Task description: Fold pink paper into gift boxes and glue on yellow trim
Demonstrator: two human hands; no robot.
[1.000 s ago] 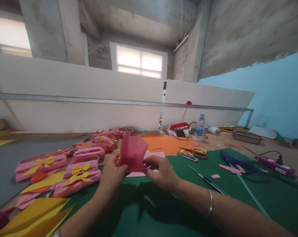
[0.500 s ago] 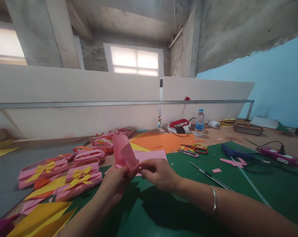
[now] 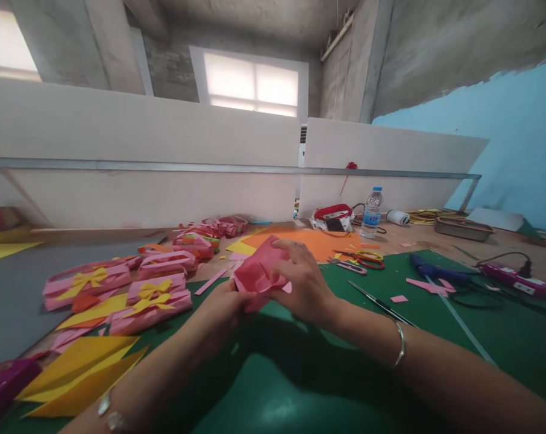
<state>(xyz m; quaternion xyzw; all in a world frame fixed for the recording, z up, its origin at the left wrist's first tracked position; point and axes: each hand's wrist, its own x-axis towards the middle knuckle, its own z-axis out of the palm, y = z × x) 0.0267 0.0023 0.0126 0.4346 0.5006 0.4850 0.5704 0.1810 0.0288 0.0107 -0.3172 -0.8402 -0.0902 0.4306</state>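
Observation:
A folded pink paper piece sits between both my hands above the green cutting mat. My left hand pinches its lower edge from below. My right hand curls over its top right side, fingers closed on the paper. A silver bangle rings my right wrist.
Finished pink paper baskets with yellow bows lie at the left, with yellow sheets nearer me. Scissors, a blue glue gun, a long metal ruler, an orange sheet and a water bottle lie to the right and behind.
The pink paper has come down from upright to lying low between my hands. My right hand moved up over its top. The view tilted down a little.

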